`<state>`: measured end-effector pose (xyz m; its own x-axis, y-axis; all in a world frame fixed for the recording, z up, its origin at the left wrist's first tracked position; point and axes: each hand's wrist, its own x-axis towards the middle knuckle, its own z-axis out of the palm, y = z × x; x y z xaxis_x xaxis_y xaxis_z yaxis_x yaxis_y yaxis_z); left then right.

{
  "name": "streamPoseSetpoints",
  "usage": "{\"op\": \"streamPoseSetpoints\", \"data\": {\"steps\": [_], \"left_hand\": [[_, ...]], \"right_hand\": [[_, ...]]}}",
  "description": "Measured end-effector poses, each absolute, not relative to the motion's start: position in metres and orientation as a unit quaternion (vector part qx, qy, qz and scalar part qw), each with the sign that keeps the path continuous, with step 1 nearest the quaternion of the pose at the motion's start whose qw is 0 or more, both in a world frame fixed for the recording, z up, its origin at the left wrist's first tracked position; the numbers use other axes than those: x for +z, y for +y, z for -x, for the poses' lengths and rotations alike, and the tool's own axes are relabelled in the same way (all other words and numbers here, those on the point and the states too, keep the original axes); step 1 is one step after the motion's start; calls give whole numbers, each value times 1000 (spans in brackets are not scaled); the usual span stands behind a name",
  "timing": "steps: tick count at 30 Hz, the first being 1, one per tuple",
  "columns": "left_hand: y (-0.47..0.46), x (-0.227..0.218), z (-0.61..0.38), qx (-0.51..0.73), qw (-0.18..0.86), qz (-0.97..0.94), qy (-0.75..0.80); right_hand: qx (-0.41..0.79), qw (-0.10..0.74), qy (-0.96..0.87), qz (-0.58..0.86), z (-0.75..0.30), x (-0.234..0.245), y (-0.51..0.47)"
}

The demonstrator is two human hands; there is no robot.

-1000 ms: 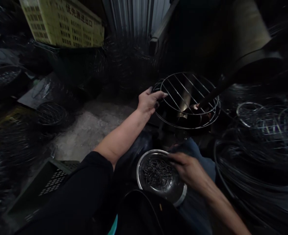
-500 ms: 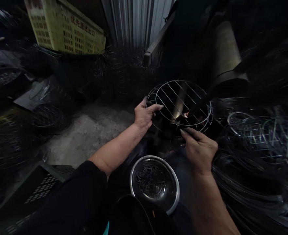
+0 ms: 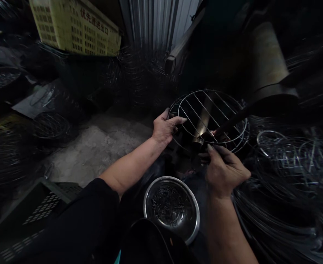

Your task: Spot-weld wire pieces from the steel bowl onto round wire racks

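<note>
Head view looks down on both forearms. Left arm is stretched forward, and the left hand (image 3: 165,128) is closed around the left rim of a round wire rack (image 3: 202,106), thumb on top. The rack lies almost flat, just ahead of both hands. The right hand (image 3: 224,170) is at the near rim with wrist bent and fingers drawn together; whether they pinch something, I cannot tell. A dark bar (image 3: 232,119) comes from the right across the rack and hides part of it. Between the arms is a metal bowl (image 3: 172,178) with small wire pieces. Wire coils (image 3: 282,205) fill the right side, bare floor (image 3: 95,146) the left.
</note>
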<state>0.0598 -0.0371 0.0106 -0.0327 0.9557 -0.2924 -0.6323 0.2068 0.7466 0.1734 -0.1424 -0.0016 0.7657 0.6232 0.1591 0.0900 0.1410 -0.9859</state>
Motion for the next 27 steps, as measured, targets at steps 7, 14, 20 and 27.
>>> {"op": "streamPoseSetpoints", "data": {"steps": [7, 14, 20, 27], "left_hand": [[-29, 12, -62, 590, 660, -193, 424], [-21, 13, -63, 582, 662, -205, 425], [-16, 13, -65, 575, 664, -209, 431], [-11, 11, -69, 574, 658, -196, 446]], "right_hand": [[167, 697, -285, 636, -171, 0, -134], [167, 687, -292, 645, -174, -3, -126], [169, 689, -296, 640, -174, -2, -120], [221, 651, -327, 648, -186, -1, -132]]}}
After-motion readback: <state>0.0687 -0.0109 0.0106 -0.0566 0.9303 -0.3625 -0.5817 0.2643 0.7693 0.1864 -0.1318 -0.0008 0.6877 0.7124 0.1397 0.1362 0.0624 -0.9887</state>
